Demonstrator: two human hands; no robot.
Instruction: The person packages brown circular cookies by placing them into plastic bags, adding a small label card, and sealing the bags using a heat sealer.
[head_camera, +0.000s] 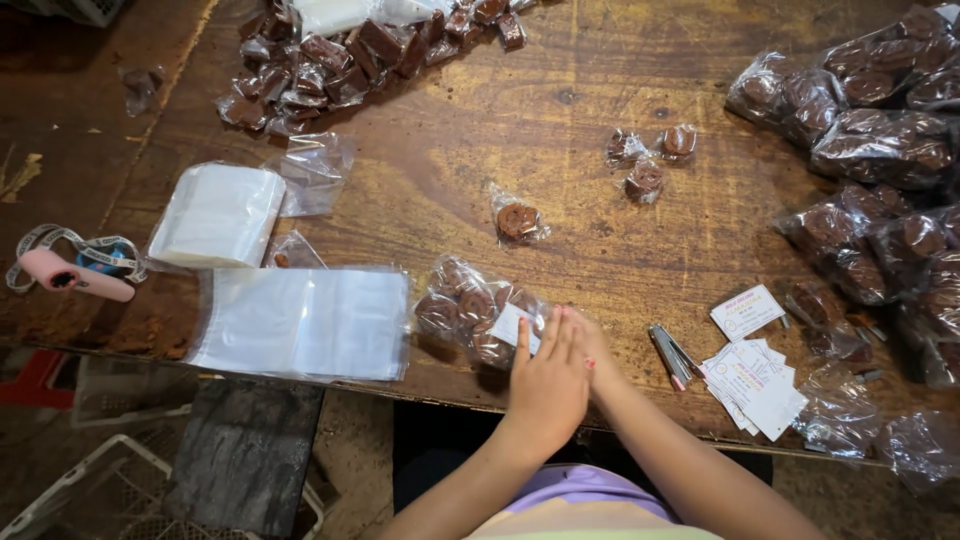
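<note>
hands (555, 375) over worn wooden table (500, 130), wrapped sweets (478, 310) scattered.

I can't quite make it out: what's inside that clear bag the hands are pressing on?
The clear bag holds several round brown sweets, each wrapped, plus a white paper label at its near end. The left hand covers that end, so the rest of the label and the bag's opening are hidden.

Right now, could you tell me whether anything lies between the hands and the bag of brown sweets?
Nothing visible does: the left hand already rests on the bag of brown sweets, with the right hand tucked behind it.
</note>
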